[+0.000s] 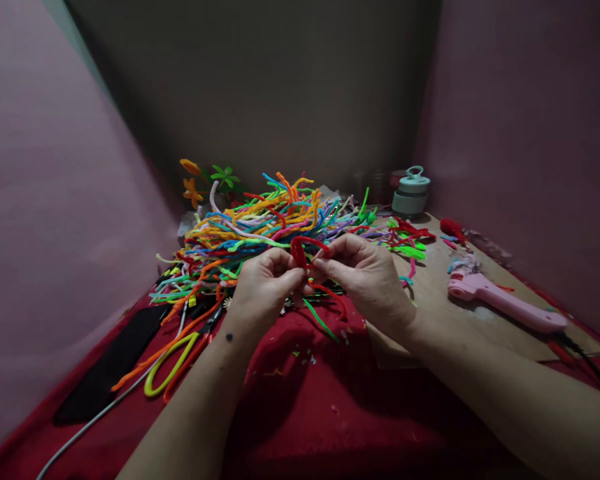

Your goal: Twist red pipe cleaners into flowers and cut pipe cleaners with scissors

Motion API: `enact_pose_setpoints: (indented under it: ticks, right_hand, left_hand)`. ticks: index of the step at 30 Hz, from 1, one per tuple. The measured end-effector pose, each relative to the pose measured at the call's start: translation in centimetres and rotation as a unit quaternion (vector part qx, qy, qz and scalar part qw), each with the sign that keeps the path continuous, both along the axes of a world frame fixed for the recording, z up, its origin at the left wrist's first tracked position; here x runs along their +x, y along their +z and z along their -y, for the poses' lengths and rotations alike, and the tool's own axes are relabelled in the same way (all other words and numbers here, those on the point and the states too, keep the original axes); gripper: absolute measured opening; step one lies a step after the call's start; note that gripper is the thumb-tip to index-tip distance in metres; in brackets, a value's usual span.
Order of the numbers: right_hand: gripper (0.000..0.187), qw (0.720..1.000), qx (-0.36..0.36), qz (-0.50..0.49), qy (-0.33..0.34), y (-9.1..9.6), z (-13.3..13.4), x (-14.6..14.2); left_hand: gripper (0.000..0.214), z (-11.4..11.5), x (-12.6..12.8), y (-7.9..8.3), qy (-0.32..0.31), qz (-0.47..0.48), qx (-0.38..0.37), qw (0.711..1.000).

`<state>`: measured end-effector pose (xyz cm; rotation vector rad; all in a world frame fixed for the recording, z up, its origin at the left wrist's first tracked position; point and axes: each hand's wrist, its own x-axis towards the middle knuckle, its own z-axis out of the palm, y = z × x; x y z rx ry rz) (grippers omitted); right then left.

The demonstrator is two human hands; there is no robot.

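Observation:
A red pipe cleaner point(299, 252), bent into loops, is held up between my two hands over the red cloth. My left hand point(267, 283) pinches its lower left part between thumb and fingers. On the other side, the fingertips of my right hand point(363, 270) grip the looped strand. A red length trails below the fingers, and a green pipe cleaner point(321, 321) lies under them. Directly behind my hands is a large tangled pile of coloured pipe cleaners point(260, 223).
Scissors with yellow and red handles point(173, 367) lie at the left, by a black phone-like slab point(113, 363) and a white cable point(97, 417). On the board point(430, 327) at right rests a pink glue gun point(505, 303). A mint-lidded container point(411, 193) and pipe-cleaner flowers point(193, 193) stand behind.

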<state>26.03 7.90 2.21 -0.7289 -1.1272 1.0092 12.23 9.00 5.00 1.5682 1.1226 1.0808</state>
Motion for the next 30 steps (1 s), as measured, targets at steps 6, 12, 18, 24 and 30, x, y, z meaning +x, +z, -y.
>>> enact_pose_setpoints:
  ticks: [6,12,18,24,30]
  right_hand:
    - [0.003,0.996,0.028,0.080,-0.011,-0.4,0.4,-0.3]
    - [0.003,0.997,-0.009,0.080,-0.012,-0.8,-0.2,-0.1]
    - [0.009,0.995,-0.070,0.043,0.056,-0.6,-0.5,-0.1]
    - [0.020,0.992,-0.058,-0.034,0.108,-0.5,-0.8,0.4]
    - [0.016,0.977,-0.107,-0.068,0.173,-0.9,-1.5,0.7]
  left_hand:
    - [0.012,-0.3,0.0,-0.6,0.031,-0.050,0.051,0.997]
    - [0.012,0.0,0.4,-0.8,0.038,-0.072,0.057,0.995]
    - [0.004,0.1,0.4,-0.8,0.009,-0.078,0.050,0.996]
    - [0.005,0.0,0.4,-1.0,0.010,-0.082,0.076,0.994]
    - [0.010,-0.1,0.3,-0.9,-0.071,-0.025,0.003,0.997]
